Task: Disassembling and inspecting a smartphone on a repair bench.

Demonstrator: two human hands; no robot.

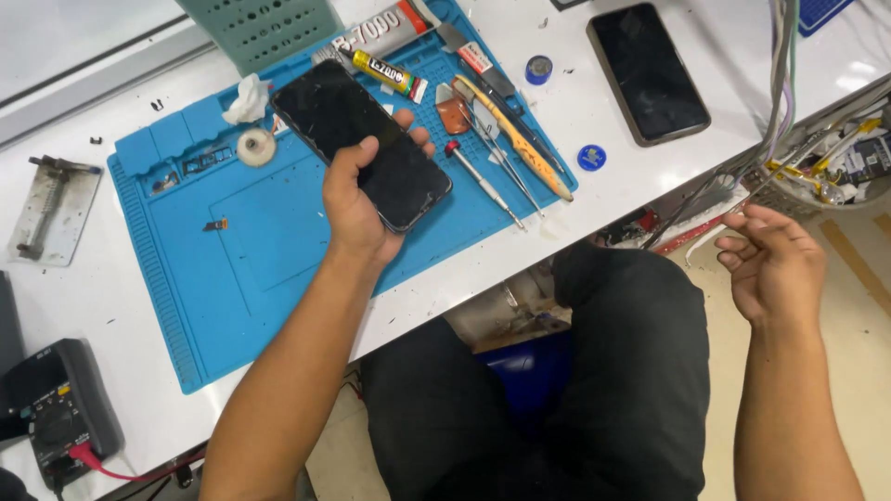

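Note:
My left hand [357, 204] grips a black smartphone [357, 139], screen up and dark, over the blue work mat [251, 241]. The thumb lies on the glass and the fingertips curl around the phone's far edge. My right hand [775, 264] hangs off the table's right end, above the floor, fingers loosely curled with nothing in them. It is close to a bundle of cables [742, 176] but not touching them.
A second dark phone [648, 71] lies on the white table. On the mat are glue tubes [385, 72], a screwdriver [483, 184], tweezers, an orange pry tool [515, 139] and a tape roll [256, 146]. A multimeter [60, 404] sits front left, a metal clamp [51, 209] at left.

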